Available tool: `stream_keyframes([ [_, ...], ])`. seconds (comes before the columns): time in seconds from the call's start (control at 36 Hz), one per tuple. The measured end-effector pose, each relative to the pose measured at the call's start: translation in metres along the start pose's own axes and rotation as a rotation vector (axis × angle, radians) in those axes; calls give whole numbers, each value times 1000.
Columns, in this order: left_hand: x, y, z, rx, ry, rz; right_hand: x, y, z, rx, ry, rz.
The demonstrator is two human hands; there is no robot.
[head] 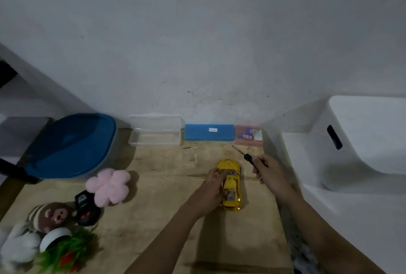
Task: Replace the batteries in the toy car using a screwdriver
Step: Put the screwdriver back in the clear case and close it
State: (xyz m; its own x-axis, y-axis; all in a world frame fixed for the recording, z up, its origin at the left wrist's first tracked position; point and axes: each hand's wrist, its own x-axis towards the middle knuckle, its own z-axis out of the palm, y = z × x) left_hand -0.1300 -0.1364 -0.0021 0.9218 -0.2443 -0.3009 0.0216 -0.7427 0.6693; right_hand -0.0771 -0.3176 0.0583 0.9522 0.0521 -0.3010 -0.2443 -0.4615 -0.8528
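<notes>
The left grip (214, 182) curls over the toy car (231, 188), which sits wheels-down on the worktop (164, 207) — flipped one-handed, its glossy shell could slip. Just beyond, the right grip (267, 171) clamps the screwdriver (246, 156), tip towards the pink case (248, 135) — liable to jab it.

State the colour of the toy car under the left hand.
The toy car is yellow, seen best in the head view.
</notes>
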Motion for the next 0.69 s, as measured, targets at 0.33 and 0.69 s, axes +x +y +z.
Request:
stream_keyframes([
  [0.33, 4, -147, -146, -149, 572, -293, 63, -82, 142, -251, -142, -208],
  [0.69, 32, -209, -169, -386, 474, -349, 126, -99, 258, -663, -175, -300],
])
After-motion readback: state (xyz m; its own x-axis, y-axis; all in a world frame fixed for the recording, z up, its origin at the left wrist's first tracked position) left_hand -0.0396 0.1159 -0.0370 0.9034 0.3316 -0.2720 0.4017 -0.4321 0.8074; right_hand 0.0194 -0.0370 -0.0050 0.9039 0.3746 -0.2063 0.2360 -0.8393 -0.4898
